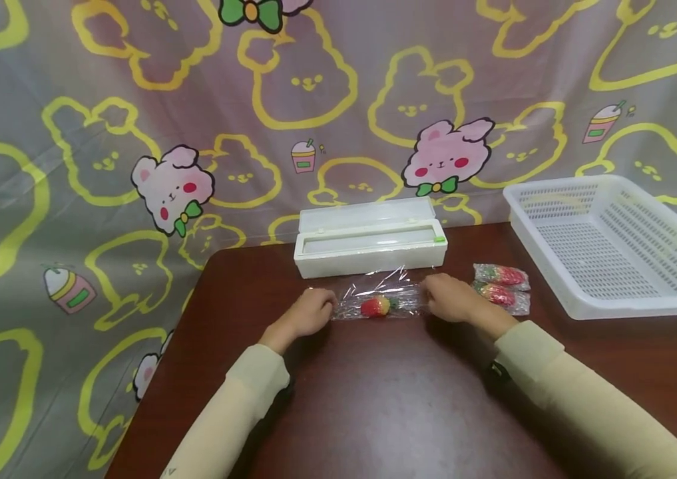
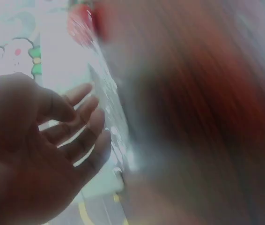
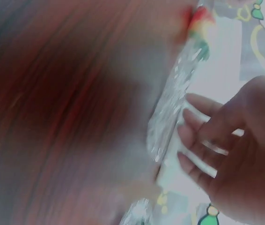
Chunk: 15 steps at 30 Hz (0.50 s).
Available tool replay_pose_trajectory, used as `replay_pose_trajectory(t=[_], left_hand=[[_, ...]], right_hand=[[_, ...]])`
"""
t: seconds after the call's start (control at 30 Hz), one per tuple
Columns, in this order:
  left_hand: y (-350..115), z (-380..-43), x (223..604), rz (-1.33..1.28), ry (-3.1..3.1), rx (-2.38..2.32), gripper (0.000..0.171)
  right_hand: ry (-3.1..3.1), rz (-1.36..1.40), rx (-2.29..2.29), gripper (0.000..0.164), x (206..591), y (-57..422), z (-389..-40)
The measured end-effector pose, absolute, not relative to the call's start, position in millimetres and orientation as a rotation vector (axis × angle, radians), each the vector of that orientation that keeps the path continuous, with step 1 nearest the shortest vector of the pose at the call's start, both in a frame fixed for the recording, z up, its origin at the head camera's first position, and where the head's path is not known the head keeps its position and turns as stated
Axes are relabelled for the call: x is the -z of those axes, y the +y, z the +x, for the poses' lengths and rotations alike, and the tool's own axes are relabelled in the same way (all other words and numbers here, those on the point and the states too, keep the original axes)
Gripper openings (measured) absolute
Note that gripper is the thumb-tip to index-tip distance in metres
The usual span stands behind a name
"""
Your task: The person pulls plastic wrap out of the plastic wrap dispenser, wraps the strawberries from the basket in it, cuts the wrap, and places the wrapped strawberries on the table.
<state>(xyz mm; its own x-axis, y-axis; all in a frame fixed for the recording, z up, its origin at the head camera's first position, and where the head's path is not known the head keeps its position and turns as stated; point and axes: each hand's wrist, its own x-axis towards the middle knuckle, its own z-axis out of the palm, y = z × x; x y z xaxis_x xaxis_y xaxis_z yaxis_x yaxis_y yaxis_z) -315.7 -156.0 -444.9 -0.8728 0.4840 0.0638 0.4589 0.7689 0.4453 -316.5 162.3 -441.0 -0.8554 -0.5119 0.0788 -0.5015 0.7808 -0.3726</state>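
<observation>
A red and yellow toy-like strawberry (image 1: 375,307) with green leaves lies on a sheet of clear plastic film (image 1: 347,309) on the table. My left hand (image 1: 314,311) is at the film's left end, my right hand (image 1: 453,298) at its right end. In the left wrist view the left fingers (image 2: 86,140) are loosely bent beside the shiny film, with no pinch visible. The right fingers (image 3: 193,136) look loosely bent too, spread next to the film edge. Two similar strawberries wrapped in film (image 1: 501,293) lie to the right of my right hand.
Behind the film stands a long white box (image 1: 374,259) with its lid raised and a small green piece at its right end. A white perforated plastic basket (image 1: 584,307) sits at the right. The dark red-brown table (image 1: 386,406) meets a patterned curtain (image 1: 242,206) at the back.
</observation>
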Motion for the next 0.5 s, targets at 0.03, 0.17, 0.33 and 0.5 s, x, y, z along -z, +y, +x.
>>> replay_pose_trajectory(t=[0.03,0.17,0.33,0.5], left_hand=[[-151.7,-316.6,445.0,0.818,2.893,-0.722,0.021],[-139.3,-317.9,449.0,0.922,2.837,-0.712,0.025],[-150.3,-313.8,452.5,0.818,2.832,-0.721,0.031],[-177.9,-310.3,450.6,0.67,2.852,-0.732,0.033]], right_hand=[[2.917,-0.888,0.668,0.02,442.9,159.3,-317.9],[2.819,-1.054,0.776,0.035,453.4,149.7,-321.1],[2.821,-1.015,0.767,0.031,456.4,158.9,-317.4],[2.853,-0.886,0.748,0.027,447.8,179.0,-312.8]])
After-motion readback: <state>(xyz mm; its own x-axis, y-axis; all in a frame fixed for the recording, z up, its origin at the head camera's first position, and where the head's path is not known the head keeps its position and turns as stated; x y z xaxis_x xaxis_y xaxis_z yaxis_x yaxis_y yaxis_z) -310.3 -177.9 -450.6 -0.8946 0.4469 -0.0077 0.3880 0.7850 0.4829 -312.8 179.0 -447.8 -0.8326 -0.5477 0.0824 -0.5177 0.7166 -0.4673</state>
